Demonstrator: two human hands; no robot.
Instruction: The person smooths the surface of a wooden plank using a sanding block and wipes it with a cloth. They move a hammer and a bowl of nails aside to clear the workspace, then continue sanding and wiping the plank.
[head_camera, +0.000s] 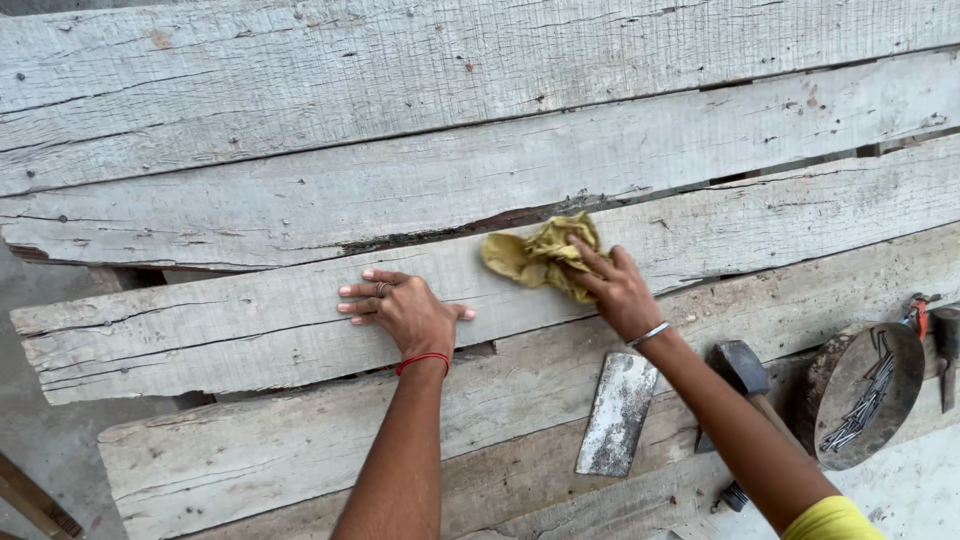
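Weathered grey planks (480, 190) fill the view, laid side by side with dark gaps between; the wood is rough-sawn, cracked and splintered at the edges, with nail holes and one long rotted seam near centre. Concrete floor (40, 440) shows at 8 o'clock.

Left hand (405, 312): laid flat, palm down, fingers spread on a plank just left of centre, holding nothing. A ring and a red thread wristband are worn.

Right hand (615, 290): fingers pressed down onto a crumpled yellow cloth (535, 258), which lies bunched on the plank at 12 o'clock from the hand, just below the rotted seam. The grip is closed on the cloth's near edge. A metal bangle sits on the wrist.

At 5 o'clock lie a flat rusted metal blade (618, 414) and a hammer head (738, 366), partly hidden by the forearm. At 4 o'clock a round, worn metal dish (840, 380) holds loose nails (858, 410). A red-handled tool (918, 310) sits beyond it, too small to identify.

Assessment: wiping is best done along the grain, since splinters would snag the soft cloth; the flat hand should keep the loose plank steady.
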